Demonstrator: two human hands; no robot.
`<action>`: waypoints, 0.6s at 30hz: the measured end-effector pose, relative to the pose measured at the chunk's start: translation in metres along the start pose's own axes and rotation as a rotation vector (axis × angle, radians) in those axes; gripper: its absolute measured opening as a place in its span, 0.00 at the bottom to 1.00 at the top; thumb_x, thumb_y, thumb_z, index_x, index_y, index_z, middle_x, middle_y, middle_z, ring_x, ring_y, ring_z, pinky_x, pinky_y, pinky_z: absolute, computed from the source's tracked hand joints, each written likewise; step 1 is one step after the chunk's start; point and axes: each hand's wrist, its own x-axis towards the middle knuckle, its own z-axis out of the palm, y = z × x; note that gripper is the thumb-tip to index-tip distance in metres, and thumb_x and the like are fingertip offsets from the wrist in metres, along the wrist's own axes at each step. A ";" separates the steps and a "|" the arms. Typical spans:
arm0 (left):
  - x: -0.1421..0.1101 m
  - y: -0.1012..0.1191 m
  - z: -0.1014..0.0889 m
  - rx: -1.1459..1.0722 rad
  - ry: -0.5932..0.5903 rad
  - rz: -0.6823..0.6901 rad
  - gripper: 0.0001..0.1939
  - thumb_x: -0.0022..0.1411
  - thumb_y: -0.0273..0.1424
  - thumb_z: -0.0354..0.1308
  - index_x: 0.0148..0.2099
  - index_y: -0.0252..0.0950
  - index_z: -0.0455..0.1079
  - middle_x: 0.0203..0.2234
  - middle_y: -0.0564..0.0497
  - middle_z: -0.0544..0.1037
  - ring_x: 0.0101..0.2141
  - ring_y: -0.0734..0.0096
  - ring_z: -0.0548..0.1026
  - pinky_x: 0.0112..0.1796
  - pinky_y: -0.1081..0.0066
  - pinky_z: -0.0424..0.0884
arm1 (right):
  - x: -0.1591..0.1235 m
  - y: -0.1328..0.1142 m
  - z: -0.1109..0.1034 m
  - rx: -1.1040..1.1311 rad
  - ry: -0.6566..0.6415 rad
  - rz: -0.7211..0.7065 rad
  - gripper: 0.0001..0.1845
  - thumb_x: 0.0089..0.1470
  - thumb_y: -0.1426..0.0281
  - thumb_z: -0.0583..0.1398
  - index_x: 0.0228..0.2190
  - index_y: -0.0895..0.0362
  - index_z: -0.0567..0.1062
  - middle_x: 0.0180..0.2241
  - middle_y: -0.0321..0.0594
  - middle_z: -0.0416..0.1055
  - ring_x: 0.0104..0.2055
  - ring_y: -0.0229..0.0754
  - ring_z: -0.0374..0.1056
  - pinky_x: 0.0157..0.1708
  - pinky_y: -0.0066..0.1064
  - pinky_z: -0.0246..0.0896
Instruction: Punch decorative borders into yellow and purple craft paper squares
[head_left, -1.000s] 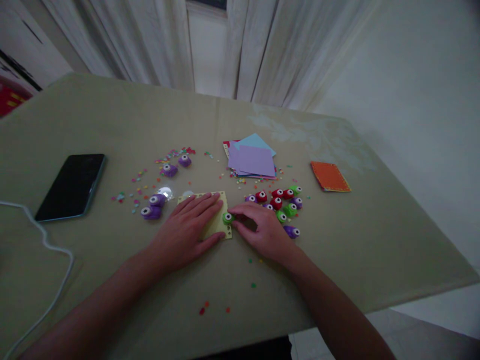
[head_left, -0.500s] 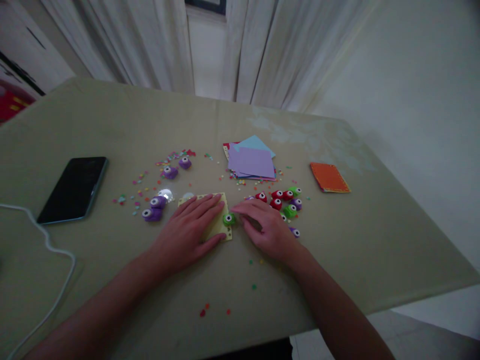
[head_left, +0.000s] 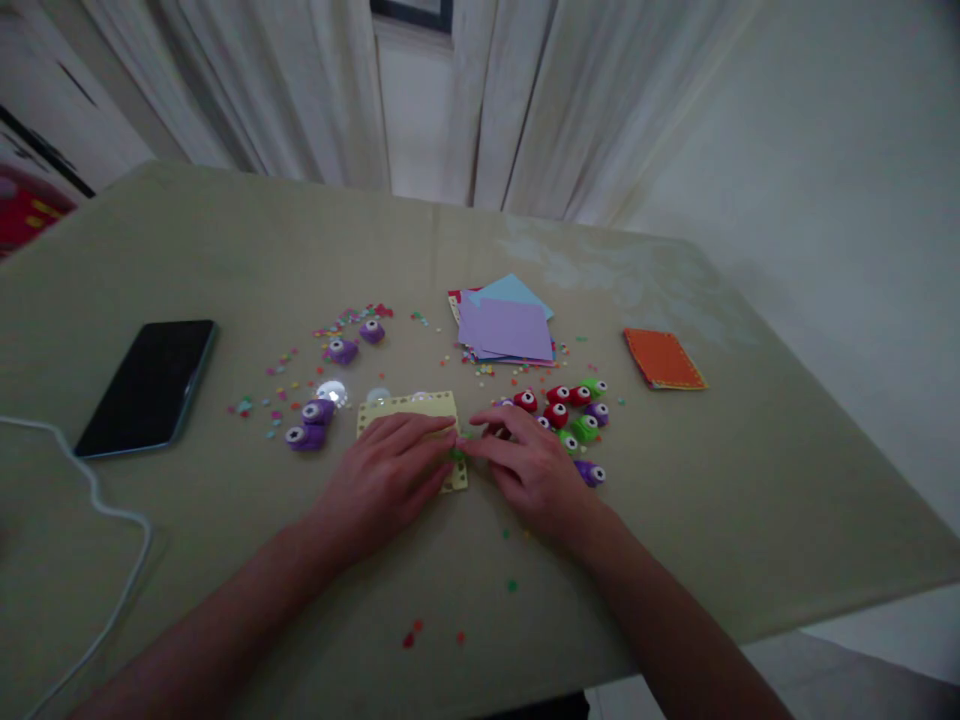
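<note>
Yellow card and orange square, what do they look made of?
The yellow card: probably matte paper or cardstock, since it lies flat and thin without shine. The orange square: dull, maybe felt or card; lighter stitch-like marks along its edges hint at fabric.

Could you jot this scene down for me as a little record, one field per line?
Left hand: over the yellow card, fingertips by a small green piece
Right hand: fingertips at the same piece; grip unclear
Beside right hand: red, green and purple pieces with eye-like tops
Left side: four purple pieces, dark-screened device, white cable
Beyond the hands: paper stack, lilac and blue sheets uppermost
Right side: orange square
Scattered: colored paper bits
</note>
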 end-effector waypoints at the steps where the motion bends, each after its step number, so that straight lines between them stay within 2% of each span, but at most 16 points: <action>1: 0.000 0.000 0.001 0.001 -0.007 -0.008 0.12 0.78 0.30 0.58 0.58 0.38 0.77 0.56 0.44 0.83 0.52 0.56 0.80 0.54 0.54 0.75 | 0.001 -0.001 -0.001 0.001 -0.004 0.008 0.15 0.69 0.78 0.59 0.48 0.54 0.85 0.52 0.49 0.78 0.49 0.48 0.75 0.50 0.41 0.75; 7: 0.001 0.003 0.004 0.025 0.045 0.023 0.16 0.76 0.28 0.59 0.63 0.36 0.73 0.55 0.43 0.84 0.50 0.57 0.80 0.52 0.56 0.74 | 0.001 -0.004 0.000 -0.011 -0.022 0.004 0.15 0.67 0.80 0.60 0.45 0.56 0.85 0.49 0.49 0.77 0.47 0.48 0.74 0.50 0.40 0.74; 10: 0.002 0.005 0.005 0.030 0.073 0.072 0.13 0.77 0.27 0.59 0.60 0.35 0.75 0.51 0.44 0.85 0.47 0.58 0.81 0.50 0.58 0.75 | 0.000 -0.004 0.002 -0.056 -0.004 -0.012 0.14 0.67 0.79 0.59 0.43 0.56 0.85 0.48 0.49 0.77 0.46 0.48 0.74 0.48 0.39 0.73; 18: 0.003 0.003 0.010 -0.038 0.103 -0.003 0.10 0.76 0.26 0.61 0.56 0.37 0.79 0.49 0.47 0.86 0.47 0.60 0.81 0.50 0.59 0.75 | 0.001 -0.009 0.005 -0.168 0.001 -0.018 0.12 0.67 0.78 0.60 0.41 0.57 0.84 0.45 0.48 0.77 0.44 0.47 0.72 0.45 0.37 0.70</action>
